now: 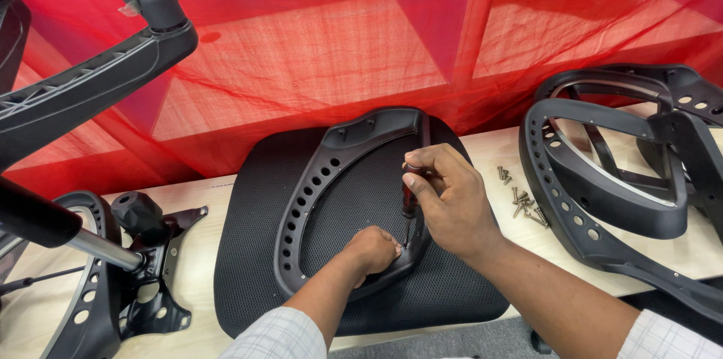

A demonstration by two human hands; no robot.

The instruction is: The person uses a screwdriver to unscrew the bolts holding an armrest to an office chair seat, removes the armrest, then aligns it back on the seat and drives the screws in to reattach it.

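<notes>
Both my sleeves enter at six o'clock. My left hand (374, 249) is curled shut, pressing on the lower rim of one black armrest frame (301, 205) that lies on one mesh seat cushion (248, 269). My right hand (444, 197) grips one red-handled screwdriver (408, 205), held upright with its tip at the frame beside my left knuckles. One small heap of screws (521, 201) lies at three o'clock, near two stacked frames (602, 171). One chair base (83, 95) rises at ten o'clock.

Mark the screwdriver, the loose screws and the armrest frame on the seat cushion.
screwdriver (408, 205): head view, red handle below right hand.
loose screws (523, 205): head view, pile's middle.
armrest frame (301, 205): head view, perforated left side.
</notes>
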